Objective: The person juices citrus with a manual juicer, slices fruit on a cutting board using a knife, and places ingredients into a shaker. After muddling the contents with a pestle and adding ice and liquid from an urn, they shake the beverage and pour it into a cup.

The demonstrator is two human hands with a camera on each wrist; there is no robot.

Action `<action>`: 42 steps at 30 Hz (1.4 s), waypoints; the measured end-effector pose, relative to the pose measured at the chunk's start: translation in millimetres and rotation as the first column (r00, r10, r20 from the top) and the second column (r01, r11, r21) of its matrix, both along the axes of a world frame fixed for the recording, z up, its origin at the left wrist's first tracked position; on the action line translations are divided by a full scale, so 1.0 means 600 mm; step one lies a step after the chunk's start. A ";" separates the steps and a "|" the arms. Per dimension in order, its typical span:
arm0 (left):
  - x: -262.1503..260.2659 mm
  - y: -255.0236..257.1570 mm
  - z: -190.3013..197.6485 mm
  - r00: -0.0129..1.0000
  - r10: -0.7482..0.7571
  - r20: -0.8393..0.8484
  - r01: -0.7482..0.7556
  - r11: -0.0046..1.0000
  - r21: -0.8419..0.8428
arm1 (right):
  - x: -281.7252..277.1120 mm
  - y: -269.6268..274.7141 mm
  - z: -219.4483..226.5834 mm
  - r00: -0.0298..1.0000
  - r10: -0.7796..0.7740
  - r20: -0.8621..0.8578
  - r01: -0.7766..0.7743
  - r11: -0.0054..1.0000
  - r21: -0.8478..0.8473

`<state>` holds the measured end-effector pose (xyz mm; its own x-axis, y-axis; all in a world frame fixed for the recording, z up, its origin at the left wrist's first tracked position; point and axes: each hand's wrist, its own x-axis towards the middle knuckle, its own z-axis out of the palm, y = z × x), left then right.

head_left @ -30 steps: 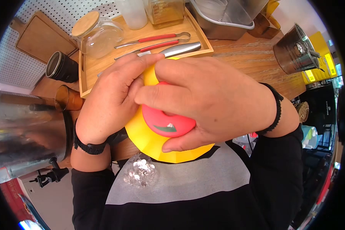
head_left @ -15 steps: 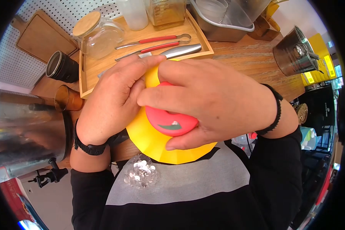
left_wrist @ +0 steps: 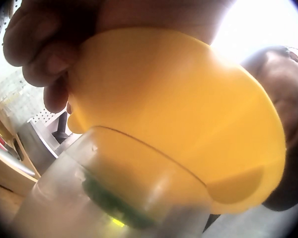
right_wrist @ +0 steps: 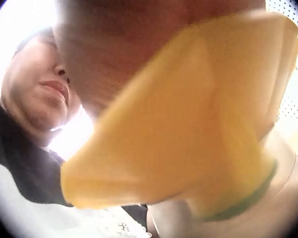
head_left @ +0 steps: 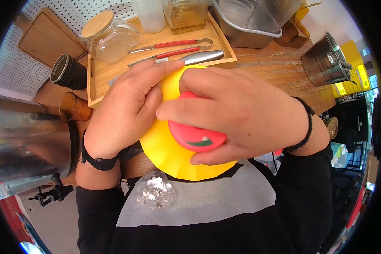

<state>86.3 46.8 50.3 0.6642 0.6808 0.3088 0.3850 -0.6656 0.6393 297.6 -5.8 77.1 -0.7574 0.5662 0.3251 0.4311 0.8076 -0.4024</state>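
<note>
A yellow, faceted, wide-rimmed bowl (head_left: pixel 175 163) stands in front of the person's chest. In the left wrist view it sits over the mouth of a clear container (left_wrist: pixel 49 208), with a green part (left_wrist: pixel 109 203) inside. My left hand (head_left: pixel 122 103) holds the bowl's rim from the left side. My right hand (head_left: pixel 241 112) grips a red rounded piece (head_left: pixel 186 134) with a green and white mark, fingers over its top and thumb on the near side. The red piece lies over the bowl, hiding its middle. In the right wrist view the bowl (right_wrist: pixel 164 139) is blurred.
A wooden tray (head_left: pixel 96 80) behind the hands carries red-handled tongs (head_left: pixel 178 43), a metal-handled knife (head_left: pixel 203 56) and a glass jug (head_left: pixel 112 46). An amber cup (head_left: pixel 74 107) and black cup (head_left: pixel 70 72) stand left. A metal bucket (head_left: pixel 324 63) stands far right.
My right hand and the red piece have shifted a little to the right over the bowl, and the mark on the piece has moved with them. My left hand stays at the rim.
</note>
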 end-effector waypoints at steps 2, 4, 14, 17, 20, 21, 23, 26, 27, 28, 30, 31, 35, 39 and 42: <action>0.002 -0.004 0.000 1.000 -0.003 0.007 0.003 1.000 -0.010 | -0.006 0.000 -0.006 0.994 -0.106 -0.004 0.106 0.994 0.014; 0.002 -0.005 -0.001 1.000 -0.008 0.014 0.008 1.000 -0.019 | -0.008 0.002 -0.010 0.994 -0.110 0.001 0.110 0.994 0.021; 0.000 -0.001 0.000 1.000 -0.016 0.013 0.016 1.000 0.019 | 0.006 -0.001 0.005 0.999 0.037 -0.002 -0.037 0.999 0.005; 0.000 -0.003 0.000 1.000 -0.012 0.000 0.012 1.000 0.006 | -0.002 -0.004 0.012 0.989 -0.077 0.129 0.076 0.997 0.016; 0.000 -0.003 -0.003 1.000 -0.016 0.008 0.016 1.000 0.016 | -0.013 0.000 0.008 0.983 -0.132 0.131 0.142 0.987 -0.074; -0.001 -0.003 -0.002 1.000 -0.015 0.012 0.015 1.000 0.028 | -0.012 0.001 0.004 0.983 -0.131 0.131 0.142 0.987 -0.071; 0.001 -0.006 0.003 1.000 -0.016 0.008 0.015 0.999 0.035 | -0.008 0.001 -0.005 0.993 -0.120 0.020 0.120 0.993 -0.015; 0.000 -0.004 0.001 1.000 -0.022 0.013 0.022 0.999 0.029 | 0.003 0.000 0.012 0.996 -0.074 -0.046 0.073 0.997 -0.017; 0.000 -0.003 -0.001 0.999 -0.028 0.021 0.027 0.999 0.019 | 0.006 0.000 0.013 0.996 -0.073 -0.045 0.072 0.997 -0.020; 0.000 -0.003 -0.002 0.999 -0.028 0.021 0.027 0.999 0.017 | 0.009 -0.001 0.015 0.998 -0.039 -0.044 0.039 0.999 -0.004; 0.000 -0.002 -0.001 1.000 -0.015 0.009 0.015 1.000 0.011 | 0.009 -0.001 0.012 0.999 -0.007 -0.043 0.007 1.000 0.014; 0.000 -0.002 -0.001 1.000 -0.016 0.008 0.016 1.000 0.012 | 0.004 -0.001 0.006 0.999 -0.034 -0.013 0.034 0.999 0.028; 0.000 -0.003 -0.001 1.000 -0.021 0.017 0.021 1.000 -0.008 | -0.010 0.001 -0.005 0.993 -0.108 0.041 0.107 0.994 0.009; -0.001 0.000 -0.005 0.999 -0.025 0.028 0.025 1.000 -0.011 | -0.006 0.001 0.002 0.993 -0.111 0.045 0.112 0.994 -0.017; -0.001 -0.001 -0.002 0.999 -0.033 0.006 0.033 0.999 0.004 | 0.007 0.000 0.009 0.996 -0.079 -0.031 0.077 0.996 -0.037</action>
<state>85.5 46.1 49.3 0.6843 0.6577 0.3151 0.3595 -0.6801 0.6389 301.7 -5.7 82.3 -0.6998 0.6347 0.3277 0.4783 0.7571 -0.4451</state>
